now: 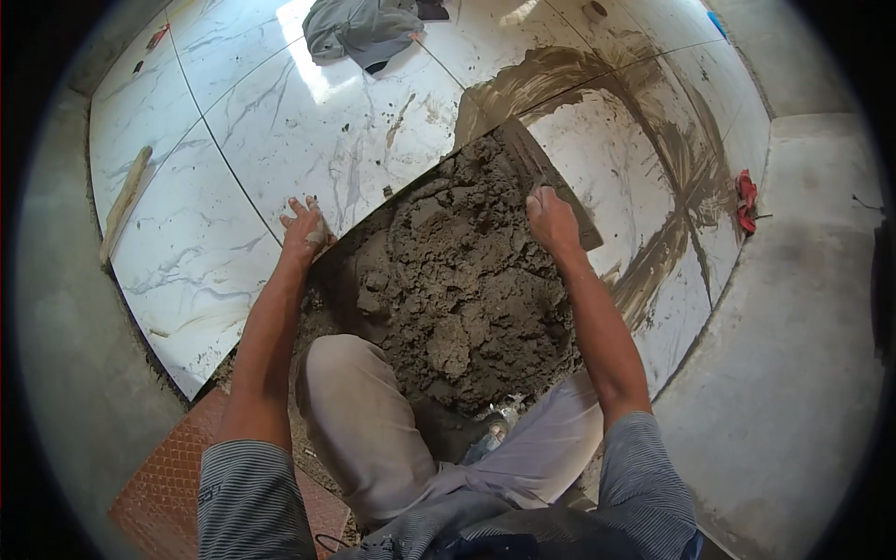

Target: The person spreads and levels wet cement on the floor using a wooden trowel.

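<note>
Head view: left hand [303,224] splayed on white tile [317,140], right hand [553,219] apparently grasping a flat tool [528,154].

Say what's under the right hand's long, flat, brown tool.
Lumpy grey-brown mortar shows left of the tool, white marbled tile right; the surface directly beneath it is covered.

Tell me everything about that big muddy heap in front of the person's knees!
The heap is gray-brown and looks like damp cement or mud. It is wide, rough and lumpy, with cracks and little hollows, and smoother patches toward its left side. It lies spread out between the person's legs and the white tiles. At its upper right, a flat board held by the right hand seems to touch its edge.
</note>
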A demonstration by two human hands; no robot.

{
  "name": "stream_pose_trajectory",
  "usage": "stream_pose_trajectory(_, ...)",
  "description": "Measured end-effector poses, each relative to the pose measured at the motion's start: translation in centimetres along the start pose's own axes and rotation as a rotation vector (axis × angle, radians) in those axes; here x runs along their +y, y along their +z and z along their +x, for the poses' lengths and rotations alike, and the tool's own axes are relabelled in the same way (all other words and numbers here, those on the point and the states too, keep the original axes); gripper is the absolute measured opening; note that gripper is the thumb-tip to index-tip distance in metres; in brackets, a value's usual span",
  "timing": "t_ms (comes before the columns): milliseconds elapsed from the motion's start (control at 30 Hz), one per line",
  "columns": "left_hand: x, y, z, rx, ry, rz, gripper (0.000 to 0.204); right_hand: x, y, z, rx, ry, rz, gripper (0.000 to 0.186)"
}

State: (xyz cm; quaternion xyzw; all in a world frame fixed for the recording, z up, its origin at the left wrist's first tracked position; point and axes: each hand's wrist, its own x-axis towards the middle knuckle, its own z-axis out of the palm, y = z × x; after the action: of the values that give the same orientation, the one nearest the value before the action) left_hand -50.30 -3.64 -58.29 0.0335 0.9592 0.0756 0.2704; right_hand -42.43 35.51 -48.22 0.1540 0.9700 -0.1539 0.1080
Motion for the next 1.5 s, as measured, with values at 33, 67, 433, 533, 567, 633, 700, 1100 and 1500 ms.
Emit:
stream_pose_trajectory(33,0.3,0.0,0.2,0.001,0.002,-0.004,0.099,0.0,0.5,0.5,-0.001,0.002,-0.009,0.028)
stream_pose_trajectory(67,0.6,-0.1,0.4,-0.006,-0.003,-0.037,0.100,0.2,0.8,0.8,0.002,0.003,-0.015,0.028)
stream_pose_trajectory(433,0.3,1.3,1.2,0.007,-0.028,-0.075,0.098,4.1,6.5,-3.8,0.241,-0.061,0.122,0.028)
stream_pose_trajectory(533,-1.5,1.8,1.2,-0.006,-0.054,-0.068,0.098,0.0,7.5,-6.7,0.012,-0.010,0.267,0.026)
stream_pose_trajectory(567,-2.1,1.8,1.2,0.013,-0.008,-0.038,0.099,-0.6,7.1,-7.4,0.001,-0.007,0.270,0.026)
stream_pose_trajectory(633,-1.6,1.2,1.0,0.043,0.043,-0.016,0.099,-1.0,5.8,-7.3,0.014,-0.085,0.146,0.024)
stream_pose_trajectory(700,-0.5,0.7,0.7,0.040,0.029,-0.016,0.099,-1.3,4.5,-5.9,0.090,-0.049,0.190,0.025)
stream_pose_trajectory(1100,-1.6,1.5,1.4,0.032,-0.047,-0.046,0.095,-3.9,5.7,-4.5,0.049,-0.215,0.127,0.032)
stream_pose_trajectory(1500,-0.1,0.1,0.4,0.021,-0.028,-0.012,0.097,-5.8,3.2,-4.6,-0.038,-0.074,0.148,0.036)
